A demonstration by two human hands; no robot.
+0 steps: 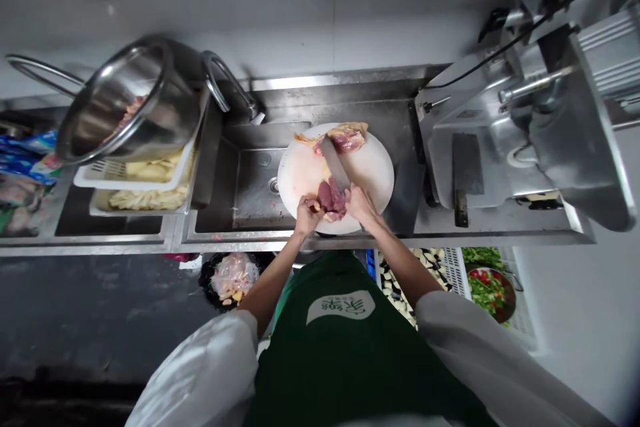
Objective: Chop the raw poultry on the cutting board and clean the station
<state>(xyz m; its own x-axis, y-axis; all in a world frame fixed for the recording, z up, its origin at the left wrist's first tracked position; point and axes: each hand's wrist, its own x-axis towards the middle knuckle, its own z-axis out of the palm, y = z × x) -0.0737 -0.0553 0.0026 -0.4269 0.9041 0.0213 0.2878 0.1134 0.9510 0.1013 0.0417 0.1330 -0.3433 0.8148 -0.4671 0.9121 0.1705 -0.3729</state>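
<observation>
A round white cutting board (373,177) sits over the right side of the sink. My right hand (361,205) is closed around the handle end of a cleaver (335,161), whose blade points away from me. Just left of the blade's near end lies a dark red piece of raw meat (331,197) with yellowish skin or fat. My left hand (309,215) pinches the left edge of this meat, fingertips curled. Farther back on the board rests another raw piece, yellow-skinned poultry (349,138), touching or close to the blade's far end.
Left of the sink (257,177), a steel pot (170,107) tilts atop a white basket (175,177) of pale slices. A faucet (235,90) stands behind. At right are a second cleaver (467,167) and a metal slicing machine (575,120). Below sit crates of cut vegetables (430,260).
</observation>
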